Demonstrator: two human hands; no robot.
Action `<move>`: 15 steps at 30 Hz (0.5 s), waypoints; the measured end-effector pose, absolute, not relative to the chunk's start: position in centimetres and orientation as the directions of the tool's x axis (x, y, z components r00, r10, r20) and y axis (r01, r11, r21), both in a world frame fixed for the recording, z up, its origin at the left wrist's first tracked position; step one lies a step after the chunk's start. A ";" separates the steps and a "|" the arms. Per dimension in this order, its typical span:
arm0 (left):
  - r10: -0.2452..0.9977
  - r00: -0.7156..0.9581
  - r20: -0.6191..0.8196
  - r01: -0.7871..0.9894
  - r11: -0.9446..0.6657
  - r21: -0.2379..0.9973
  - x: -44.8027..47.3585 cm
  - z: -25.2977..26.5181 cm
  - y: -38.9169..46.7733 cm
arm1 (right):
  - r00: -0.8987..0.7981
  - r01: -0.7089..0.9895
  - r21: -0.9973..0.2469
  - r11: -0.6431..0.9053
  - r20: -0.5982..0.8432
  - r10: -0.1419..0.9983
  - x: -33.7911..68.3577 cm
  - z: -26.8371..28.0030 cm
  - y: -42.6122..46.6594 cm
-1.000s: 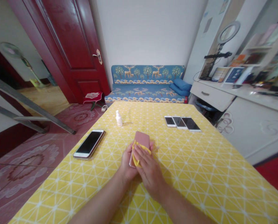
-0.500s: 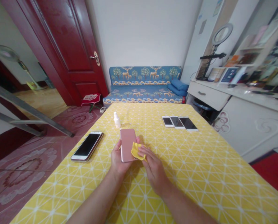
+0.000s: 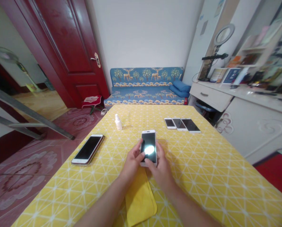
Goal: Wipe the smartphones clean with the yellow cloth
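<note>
Between both hands, above the middle of the table, is a white-framed smartphone [image 3: 148,143], screen up, with a bright reflection on its dark glass. My left hand [image 3: 133,159] grips its left side, the thumb over the lower screen. On the right edge my right hand [image 3: 161,165] is closed, its thumb at the bottom corner. A yellow cloth [image 3: 141,201] lies spread on the table below the phone, between my forearms. Farther off to the left stands a small white pump bottle [image 3: 118,122]. Another white-fronted smartphone [image 3: 88,149] rests at the table's left edge.
Three white-framed phones [image 3: 182,124] lie side by side at the far right of the yellow patterned tablecloth [image 3: 202,176]. Beyond the table is a blue sofa [image 3: 145,91]. A white dresser [image 3: 256,116] stands to the right, a metal frame [image 3: 37,116] to the left.
The phone has been turned from its pink back to its screen and moved right. My right hand has let go of the yellow cloth, which now lies on the table, and holds the phone too.
</note>
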State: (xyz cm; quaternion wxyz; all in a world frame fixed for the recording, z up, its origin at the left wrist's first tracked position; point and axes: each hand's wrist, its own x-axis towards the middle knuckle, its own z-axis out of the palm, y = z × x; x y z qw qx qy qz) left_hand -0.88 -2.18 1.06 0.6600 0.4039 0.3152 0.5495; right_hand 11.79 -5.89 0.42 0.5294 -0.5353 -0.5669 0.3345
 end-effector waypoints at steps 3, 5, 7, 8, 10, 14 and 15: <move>0.927 0.365 0.080 -0.392 0.075 0.917 -0.3 0.5 -2.7 | 0.226 0.273 -0.954 0.121 0.186 0.956 13.5 -0.3 -4.4; 0.893 0.439 0.098 -0.336 0.063 0.940 -0.3 0.2 -2.7 | 0.222 0.275 -0.954 0.118 0.183 0.958 15.2 -0.6 -3.6; 0.886 0.452 0.099 -0.274 0.032 0.961 -0.5 0.0 -2.7 | 0.238 0.293 -0.949 0.116 0.190 0.953 17.5 -0.6 -3.1; 0.892 0.441 0.096 -0.245 0.016 0.969 -0.6 0.0 -2.7 | 0.262 0.313 -0.944 0.105 0.192 0.946 18.8 -0.6 -2.9; 0.905 0.418 0.082 -0.185 -0.004 0.983 -0.8 0.0 -2.7 | 0.354 0.361 -0.932 0.040 0.176 0.918 21.7 -0.3 -3.1; 0.905 0.420 0.060 -0.120 -0.010 0.993 -0.7 0.2 -2.7 | 0.515 0.587 -0.783 -0.204 0.167 0.841 28.0 -0.3 -4.5; 0.905 0.422 0.061 -0.115 -0.013 0.993 -0.7 0.3 -2.7 | 0.536 0.670 -0.702 -0.242 0.231 0.812 29.3 -0.4 -4.9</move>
